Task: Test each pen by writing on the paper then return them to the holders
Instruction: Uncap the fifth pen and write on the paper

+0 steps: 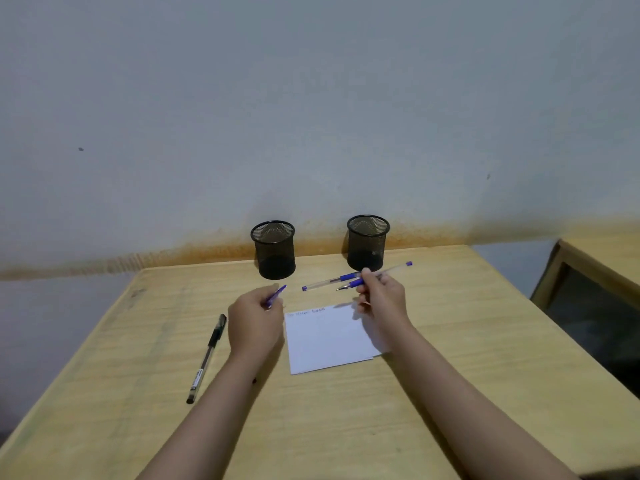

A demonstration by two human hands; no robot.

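Observation:
My right hand (381,294) grips an uncapped blue pen (394,269), tip pointing left, above the top edge of the white paper (329,341). My left hand (254,322) pinches the pen's blue cap (277,295) just left of the paper. A second blue pen (323,282), capped, lies on the table beyond the paper. A black pen (206,358) lies capped to the left of my left arm. Two black mesh holders stand at the back: the left holder (273,249) and the right holder (367,242). Faint writing runs along the paper's top edge.
The wooden table (467,341) ends at a grey wall behind the holders. A second piece of wooden furniture with a dark panel (595,313) stands to the right, past a gap.

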